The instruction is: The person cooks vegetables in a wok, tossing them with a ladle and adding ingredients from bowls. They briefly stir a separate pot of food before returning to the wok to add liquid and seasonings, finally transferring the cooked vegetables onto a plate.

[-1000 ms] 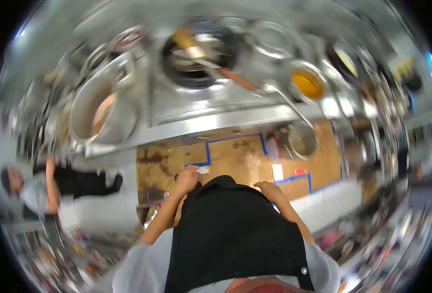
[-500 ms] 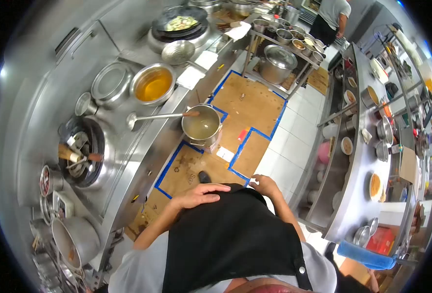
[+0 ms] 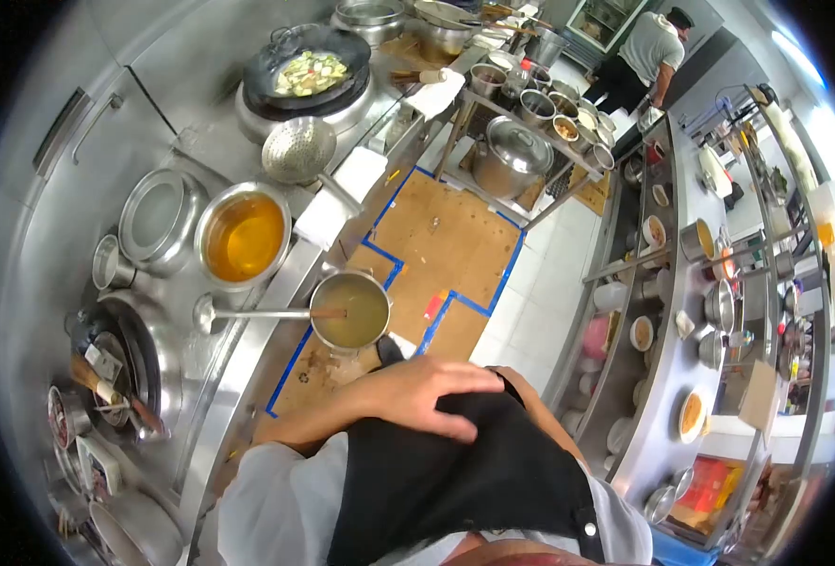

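my left hand [image 3: 429,393], open with fingers apart, is over the black apron [image 3: 455,491], near side of the pot [image 3: 348,273]; my right hand [image 3: 517,379] mostly hidden, can't tell its state. long ladle [image 3: 276,314] reaches over the pot, bowl of orange liquid [image 3: 202,231] beyond it to the left, wok [image 3: 262,77] farther past the pot.

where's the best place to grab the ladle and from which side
Probably the wooden handle end, from above, on the side away from the counter: the ladle's bowl lies there, while the handle juts past the edge over the pot, leaving that end exposed.
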Motion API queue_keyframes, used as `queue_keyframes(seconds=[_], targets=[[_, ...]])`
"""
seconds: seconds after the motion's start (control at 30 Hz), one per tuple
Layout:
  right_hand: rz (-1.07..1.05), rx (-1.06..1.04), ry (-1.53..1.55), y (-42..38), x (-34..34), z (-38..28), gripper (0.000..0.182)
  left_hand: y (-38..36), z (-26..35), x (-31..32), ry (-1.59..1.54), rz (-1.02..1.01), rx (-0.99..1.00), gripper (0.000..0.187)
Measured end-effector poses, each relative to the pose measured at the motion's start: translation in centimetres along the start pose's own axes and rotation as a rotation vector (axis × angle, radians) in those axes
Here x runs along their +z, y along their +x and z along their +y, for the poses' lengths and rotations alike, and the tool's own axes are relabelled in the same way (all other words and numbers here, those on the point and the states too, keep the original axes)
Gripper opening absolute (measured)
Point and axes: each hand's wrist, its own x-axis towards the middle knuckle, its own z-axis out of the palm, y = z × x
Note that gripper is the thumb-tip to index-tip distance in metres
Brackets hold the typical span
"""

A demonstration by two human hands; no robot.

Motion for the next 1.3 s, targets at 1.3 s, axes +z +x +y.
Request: queue_keyframes(seconds=[1.3], targets=[[-0.025, -0.403, -0.218, 54.2, -48.8, -0.8, 0.044, 30.5, -15.0, -25.1, 0.236, 1.0, -0.79, 0.058]])
